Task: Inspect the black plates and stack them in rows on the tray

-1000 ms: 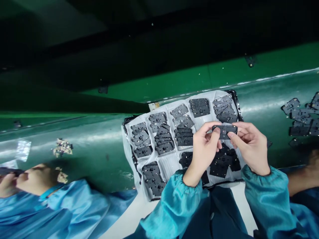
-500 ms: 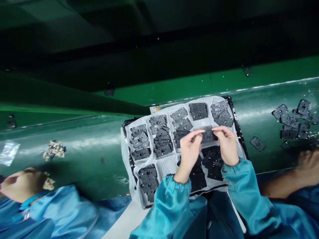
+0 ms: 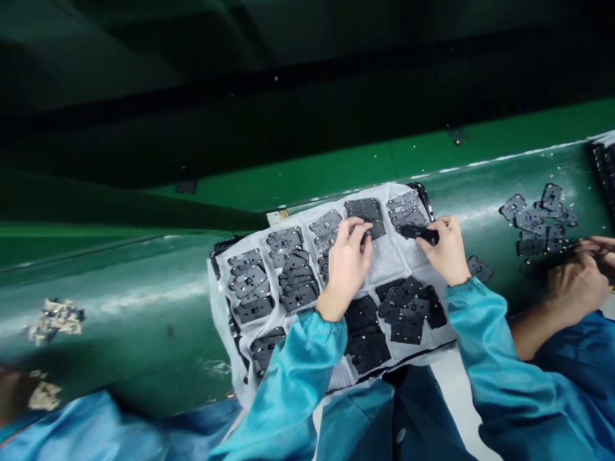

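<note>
A white-lined tray (image 3: 384, 262) with compartments lies in front of me, holding piles of flat black plastic plates with cut-outs. My left hand (image 3: 346, 259) is over its middle, fingers curled at the lower edge of a plate stack (image 3: 368, 211) in the back row. A black plate seems to sit between thumb and fingertips, mostly hidden. My right hand (image 3: 448, 248) pinches a dark plate (image 3: 419, 233), seen nearly edge-on, above the back right compartment. Nearer my body, loose black plates (image 3: 406, 310) fill the front right compartments.
More black plates (image 3: 533, 224) lie scattered on the green bench (image 3: 158, 301) to the right, beside a co-worker's hands (image 3: 581, 275). A pile of small beige pieces (image 3: 56, 319) is at the left, near another co-worker's blurred hand (image 3: 14, 390). A dark green panel (image 3: 120, 192) rises behind.
My hands have moved apart from the plate held between them. The left is now at the back-row stack; the right is farther right with a dark plate. The view has shifted right.
</note>
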Demonstrator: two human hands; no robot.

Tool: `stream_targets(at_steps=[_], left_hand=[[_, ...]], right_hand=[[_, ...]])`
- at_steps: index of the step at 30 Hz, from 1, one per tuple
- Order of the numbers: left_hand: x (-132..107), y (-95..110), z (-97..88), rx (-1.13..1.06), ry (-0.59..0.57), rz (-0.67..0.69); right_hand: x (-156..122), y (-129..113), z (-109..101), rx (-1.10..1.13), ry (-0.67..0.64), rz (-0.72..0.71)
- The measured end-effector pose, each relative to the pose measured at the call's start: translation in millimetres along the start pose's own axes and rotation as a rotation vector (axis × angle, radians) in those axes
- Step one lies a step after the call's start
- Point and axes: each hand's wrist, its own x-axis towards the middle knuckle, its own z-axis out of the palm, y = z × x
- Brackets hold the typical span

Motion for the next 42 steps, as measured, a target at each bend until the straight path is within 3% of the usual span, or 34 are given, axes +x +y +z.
stream_targets(at_steps=[2,4,7,9,12,16,22,30,34,38,42], left_hand=[[-5,14,-0.6,-0.147,-0.007,-0.002],[-9,27,0.7,-0.349,-0.09,-0.046],[-14,42,4.5,-0.675,-0.255,-0.208],[-18,45,6.8,-0.841,-0.268,-0.338],[-26,44,8.4,-0.985,-0.146,-0.464],[-33,42,6.9,-1.063,-0.011,-0.52],[-33,45,-1.7,-1.086,0.019,-0.579],[-36,38,-3.6,-0.88,0.07,-0.598],[-38,22,5.9,-0.664,0.133,-0.563],[-30,3,12.1,-0.393,0.079,-0.378],[-20,-10,14.5,-0.019,0.041,-0.076]], right_hand=[[-2,-13,-11,0.165,-0.075,-0.003],[-7,-30,-21,0.42,-0.18,0.037],[-16,-55,-24,0.768,-0.256,0.155],[-22,-68,-18,0.889,-0.226,0.233],[-27,-81,-5,0.979,-0.174,0.287],[-31,-92,8,0.979,-0.136,0.334],[-33,-100,14,0.842,-0.036,0.366],[-35,-100,18,0.728,0.018,0.301],[-28,-72,9,0.581,-0.064,0.199],[2,-25,-4,0.138,0.078,0.024],[29,-4,1,-0.173,-0.013,-0.14]])
